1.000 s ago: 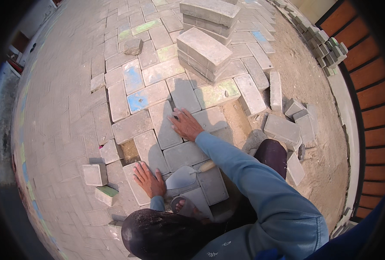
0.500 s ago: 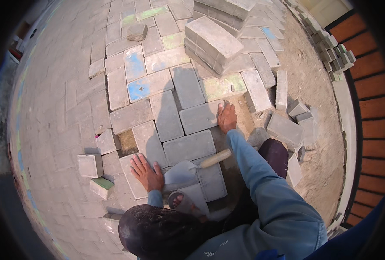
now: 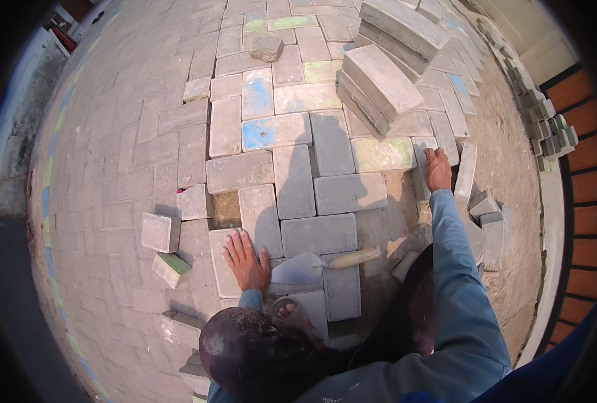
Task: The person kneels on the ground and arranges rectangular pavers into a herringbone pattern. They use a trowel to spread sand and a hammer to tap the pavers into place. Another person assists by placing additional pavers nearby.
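Low in the frame, the left hand (image 3: 246, 258) lies flat with fingers spread on a grey paver (image 3: 226, 263), its grip released. A trowel (image 3: 320, 265) lies just to its right on the pavers. Right of centre, the right hand (image 3: 437, 168) reaches out onto a pale paver (image 3: 422, 149) at the sand's edge; whether its grip is clenched cannot be told. A paver stack (image 3: 381, 86) stands above it.

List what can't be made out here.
Head view only:
1. Right hand: its own back hides whether the fingers clasp the grey paver or rest on it.
2. Foot: mostly hidden by the dark cap.
3. Brick stack by the orange fence: too small, bent at the rim.
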`<state>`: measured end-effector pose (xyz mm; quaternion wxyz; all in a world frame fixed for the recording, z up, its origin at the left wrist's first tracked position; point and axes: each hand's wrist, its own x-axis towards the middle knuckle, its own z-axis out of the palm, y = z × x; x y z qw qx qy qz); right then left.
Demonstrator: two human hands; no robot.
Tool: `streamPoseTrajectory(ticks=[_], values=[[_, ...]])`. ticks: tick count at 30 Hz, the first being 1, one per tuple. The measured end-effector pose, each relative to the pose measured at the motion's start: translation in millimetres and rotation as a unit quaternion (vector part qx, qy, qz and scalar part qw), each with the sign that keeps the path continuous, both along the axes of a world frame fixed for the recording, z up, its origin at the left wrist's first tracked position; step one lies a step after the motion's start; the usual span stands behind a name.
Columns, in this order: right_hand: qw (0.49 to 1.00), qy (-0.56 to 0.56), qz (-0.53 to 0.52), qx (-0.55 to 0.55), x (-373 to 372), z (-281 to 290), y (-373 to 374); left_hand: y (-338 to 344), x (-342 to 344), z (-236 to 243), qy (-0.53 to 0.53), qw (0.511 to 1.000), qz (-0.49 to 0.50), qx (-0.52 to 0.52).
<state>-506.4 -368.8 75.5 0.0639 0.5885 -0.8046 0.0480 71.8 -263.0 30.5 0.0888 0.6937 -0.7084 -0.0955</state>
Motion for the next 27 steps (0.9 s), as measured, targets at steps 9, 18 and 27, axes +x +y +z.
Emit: streamPoseTrajectory(ticks=[9,18,27], values=[[0.988,-0.127,0.082,0.017,106,38,-10,0,-4,10,0.026,0.999,0.002,0.025],[0.984,-0.107,0.135,0.033,234,-14,-146,-4,-4,7,0.040,0.999,-0.004,0.033],[0.985,-0.046,0.164,-0.008,240,-43,-186,-4,-2,11,0.054,0.997,0.008,0.051]])
